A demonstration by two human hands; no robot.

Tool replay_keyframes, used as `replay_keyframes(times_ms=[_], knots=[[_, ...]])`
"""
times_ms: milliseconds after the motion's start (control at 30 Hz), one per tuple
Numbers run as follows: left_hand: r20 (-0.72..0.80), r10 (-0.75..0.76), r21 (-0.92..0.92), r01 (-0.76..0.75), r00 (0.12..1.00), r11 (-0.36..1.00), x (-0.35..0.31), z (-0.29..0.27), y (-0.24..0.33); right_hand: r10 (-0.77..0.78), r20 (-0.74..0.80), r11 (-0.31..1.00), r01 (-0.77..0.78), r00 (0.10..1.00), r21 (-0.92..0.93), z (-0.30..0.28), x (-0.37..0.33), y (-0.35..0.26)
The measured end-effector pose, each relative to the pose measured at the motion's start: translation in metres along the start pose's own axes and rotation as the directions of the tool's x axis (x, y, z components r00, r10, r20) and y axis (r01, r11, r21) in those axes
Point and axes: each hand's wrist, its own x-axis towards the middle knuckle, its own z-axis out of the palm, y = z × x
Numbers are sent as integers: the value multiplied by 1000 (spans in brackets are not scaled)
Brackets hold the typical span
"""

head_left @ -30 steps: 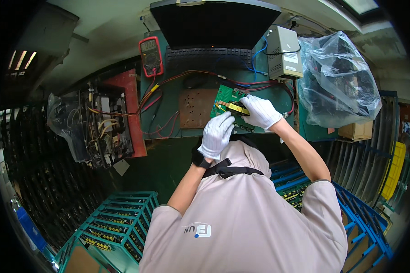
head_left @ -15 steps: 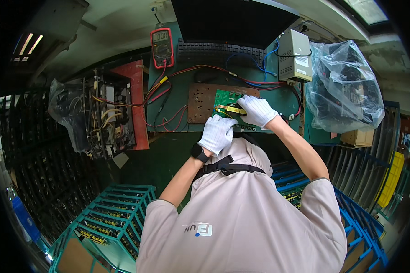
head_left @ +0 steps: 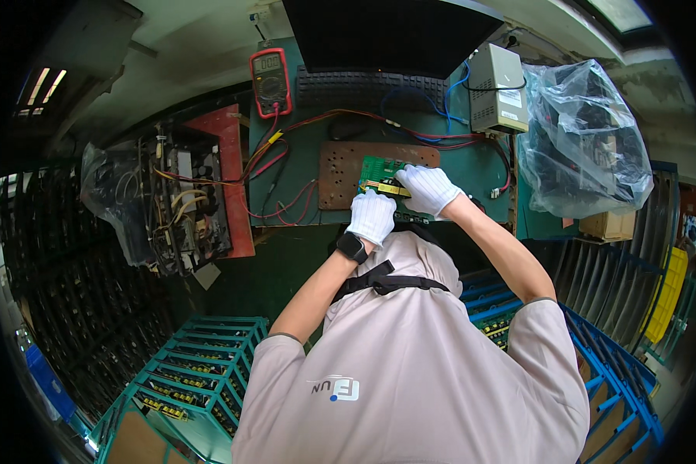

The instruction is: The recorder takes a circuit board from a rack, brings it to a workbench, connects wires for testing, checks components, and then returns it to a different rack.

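Note:
A green circuit board (head_left: 376,165) with a yellow-wrapped transformer (head_left: 389,190) lies over a brown perforated plate (head_left: 340,174) near the bench's front edge. My left hand (head_left: 373,217), in a white glove, is closed at the board's near left edge, its fingertips partly hidden beside the transformer. From the right, my white-gloved right hand (head_left: 428,190) reaches over the board, its fingers bent and pinching at the board's right side. Both palms hide much of the near part of the board.
A red multimeter (head_left: 271,82), keyboard (head_left: 375,83) and black monitor (head_left: 387,35) stand behind. Red and black leads (head_left: 305,124) cross the green bench. A grey power box (head_left: 498,89) and plastic-wrapped equipment (head_left: 584,139) are right; opened electronics (head_left: 189,193) left. Racks of boards (head_left: 193,371) flank me.
My left hand has turned more upright and its fingers have drawn together at the board's edge. My right hand has shifted slightly left and nearer over the board.

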Motion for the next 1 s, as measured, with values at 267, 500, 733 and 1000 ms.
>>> replay_keyframes(times_ms=[267,500,733,1000], knots=[[-74,32,-163,-44,997,986,-5,-4,-21,7,-10,1000,-7,1000,3,6,-1,0],[211,168,-43,-163,963,986,4,-17,-20,2,69,1000,-2,998,-8,9,3,-1],[367,440,95,-503,820,859,7,-16,-29,-17,98,999,13,995,36,6,2,-10],[90,608,28,-612,789,790,0,-12,-57,-23,139,995,8,990,103,0,-2,-4]])
